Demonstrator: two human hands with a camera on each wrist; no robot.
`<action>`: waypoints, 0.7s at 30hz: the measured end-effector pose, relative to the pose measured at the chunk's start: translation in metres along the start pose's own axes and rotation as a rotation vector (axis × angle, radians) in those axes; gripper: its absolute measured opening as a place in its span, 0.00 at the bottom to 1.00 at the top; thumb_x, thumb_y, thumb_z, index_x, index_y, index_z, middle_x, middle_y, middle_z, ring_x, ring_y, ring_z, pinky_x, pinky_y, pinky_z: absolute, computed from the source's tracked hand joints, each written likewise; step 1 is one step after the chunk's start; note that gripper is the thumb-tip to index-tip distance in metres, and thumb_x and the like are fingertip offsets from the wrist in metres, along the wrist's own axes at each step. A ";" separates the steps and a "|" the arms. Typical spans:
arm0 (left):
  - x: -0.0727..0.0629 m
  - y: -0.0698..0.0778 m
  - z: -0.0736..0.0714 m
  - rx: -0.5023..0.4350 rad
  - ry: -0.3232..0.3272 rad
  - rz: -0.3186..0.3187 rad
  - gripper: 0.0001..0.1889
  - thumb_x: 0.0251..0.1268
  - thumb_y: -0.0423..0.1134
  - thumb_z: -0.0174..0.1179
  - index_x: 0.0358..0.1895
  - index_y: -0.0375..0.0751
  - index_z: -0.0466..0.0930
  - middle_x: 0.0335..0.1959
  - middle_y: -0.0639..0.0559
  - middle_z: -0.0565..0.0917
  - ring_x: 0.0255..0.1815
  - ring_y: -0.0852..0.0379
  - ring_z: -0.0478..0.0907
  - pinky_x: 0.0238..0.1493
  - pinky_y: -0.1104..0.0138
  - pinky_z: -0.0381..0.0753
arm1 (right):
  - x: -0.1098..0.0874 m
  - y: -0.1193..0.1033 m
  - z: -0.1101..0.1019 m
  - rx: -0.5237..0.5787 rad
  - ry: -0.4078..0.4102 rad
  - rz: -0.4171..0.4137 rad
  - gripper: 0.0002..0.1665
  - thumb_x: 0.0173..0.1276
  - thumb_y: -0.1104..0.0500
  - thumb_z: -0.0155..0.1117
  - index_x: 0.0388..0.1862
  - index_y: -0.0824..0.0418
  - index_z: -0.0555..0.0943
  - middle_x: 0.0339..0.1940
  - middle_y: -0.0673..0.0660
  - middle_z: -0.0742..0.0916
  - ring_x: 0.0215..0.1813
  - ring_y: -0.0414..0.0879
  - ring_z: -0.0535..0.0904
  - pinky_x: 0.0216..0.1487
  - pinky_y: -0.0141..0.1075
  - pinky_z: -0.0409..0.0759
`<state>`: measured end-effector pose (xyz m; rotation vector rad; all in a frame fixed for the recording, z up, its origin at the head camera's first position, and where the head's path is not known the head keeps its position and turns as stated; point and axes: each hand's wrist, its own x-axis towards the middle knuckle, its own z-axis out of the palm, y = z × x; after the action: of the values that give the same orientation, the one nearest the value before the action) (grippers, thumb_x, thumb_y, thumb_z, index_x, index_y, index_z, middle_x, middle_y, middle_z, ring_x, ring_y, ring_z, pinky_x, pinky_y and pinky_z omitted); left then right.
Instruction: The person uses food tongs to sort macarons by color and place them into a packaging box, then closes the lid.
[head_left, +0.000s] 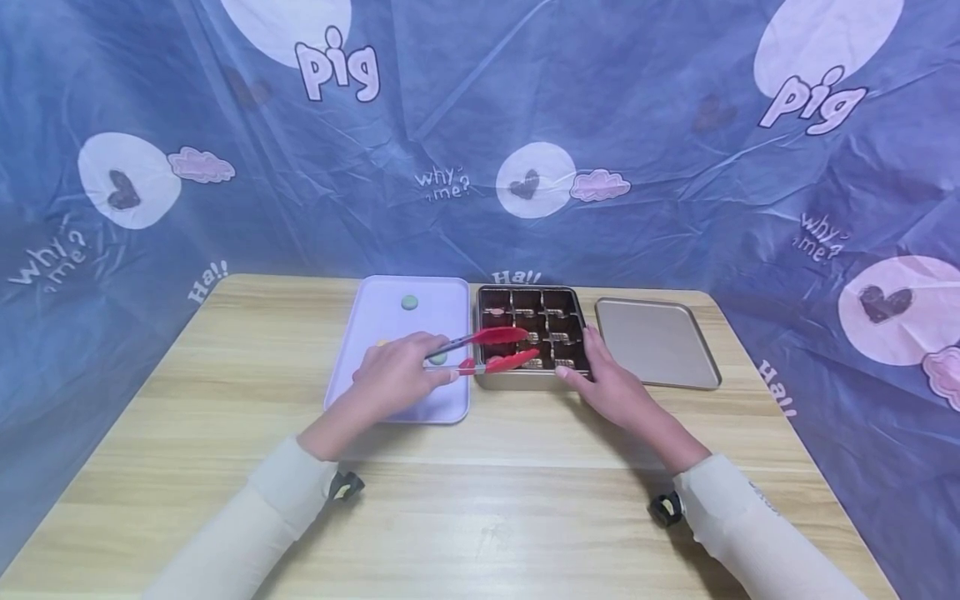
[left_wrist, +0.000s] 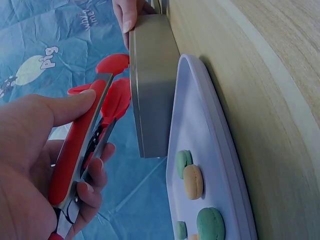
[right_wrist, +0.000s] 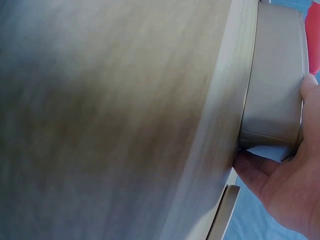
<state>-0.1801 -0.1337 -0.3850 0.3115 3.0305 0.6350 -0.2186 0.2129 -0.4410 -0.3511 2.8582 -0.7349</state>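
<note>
In the head view my left hand (head_left: 397, 375) holds red-tipped kitchen tongs (left_wrist: 77, 145) with thumb and fingers round the handles. The red tips are spread apart above the left part of a divided tin box (head_left: 525, 382); I see nothing between them. A pinkish round piece (head_left: 496, 311) lies in the tin's back left compartment; the tongs partly cover the front ones. My right hand (head_left: 611, 387) grips the tin's near right corner, thumb at the rim and fingers along the side. Under my left arm, a white tray (head_left: 450, 404) bears green macarons (left_wrist: 210, 223) and an orange macaron (left_wrist: 193, 182).
A flat metal lid (head_left: 656, 342) lies right of the tin, close to my right hand. The tray stands directly left of the tin, nearly touching it. Behind the wooden table (head_left: 480, 500) hangs a blue printed cloth (head_left: 450, 233), which also runs along both sides.
</note>
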 end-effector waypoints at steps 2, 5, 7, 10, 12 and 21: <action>-0.001 -0.001 -0.001 -0.010 0.000 -0.007 0.32 0.64 0.63 0.62 0.69 0.55 0.76 0.64 0.56 0.81 0.64 0.51 0.79 0.56 0.43 0.77 | 0.000 0.000 0.000 -0.001 0.000 0.000 0.58 0.73 0.26 0.46 0.83 0.49 0.29 0.85 0.53 0.38 0.79 0.70 0.54 0.72 0.67 0.59; -0.005 -0.005 -0.005 -0.023 0.008 -0.017 0.32 0.64 0.62 0.62 0.69 0.55 0.76 0.67 0.55 0.79 0.69 0.50 0.75 0.59 0.41 0.76 | 0.000 0.000 0.001 0.000 0.001 0.002 0.57 0.73 0.26 0.45 0.82 0.47 0.28 0.85 0.52 0.38 0.79 0.71 0.54 0.72 0.68 0.59; -0.008 -0.008 -0.007 -0.028 0.020 -0.023 0.32 0.64 0.62 0.63 0.69 0.55 0.76 0.68 0.54 0.79 0.71 0.49 0.74 0.61 0.40 0.74 | 0.000 0.000 0.000 -0.002 0.000 0.001 0.57 0.73 0.26 0.45 0.82 0.47 0.27 0.84 0.51 0.37 0.79 0.71 0.54 0.71 0.69 0.59; -0.014 -0.014 -0.011 -0.034 0.032 -0.038 0.33 0.64 0.60 0.64 0.70 0.54 0.75 0.69 0.52 0.78 0.72 0.48 0.72 0.62 0.38 0.72 | 0.000 -0.001 0.000 0.002 0.000 0.003 0.57 0.73 0.26 0.45 0.82 0.47 0.28 0.84 0.50 0.36 0.79 0.72 0.54 0.72 0.68 0.58; -0.018 -0.018 -0.014 -0.034 0.036 -0.058 0.33 0.64 0.60 0.65 0.71 0.55 0.74 0.69 0.52 0.77 0.73 0.47 0.71 0.63 0.37 0.71 | 0.000 -0.001 0.000 0.000 -0.002 0.001 0.57 0.73 0.26 0.45 0.82 0.47 0.28 0.84 0.51 0.37 0.79 0.72 0.54 0.72 0.68 0.58; -0.040 -0.041 -0.022 -0.034 0.060 -0.099 0.35 0.64 0.60 0.64 0.72 0.52 0.72 0.70 0.48 0.76 0.71 0.43 0.73 0.61 0.37 0.71 | 0.000 0.002 0.000 -0.006 -0.005 -0.005 0.58 0.72 0.25 0.44 0.82 0.47 0.26 0.84 0.49 0.35 0.79 0.71 0.53 0.72 0.68 0.58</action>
<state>-0.1501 -0.1874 -0.3818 0.1430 3.0642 0.6997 -0.2192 0.2140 -0.4421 -0.3602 2.8567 -0.7260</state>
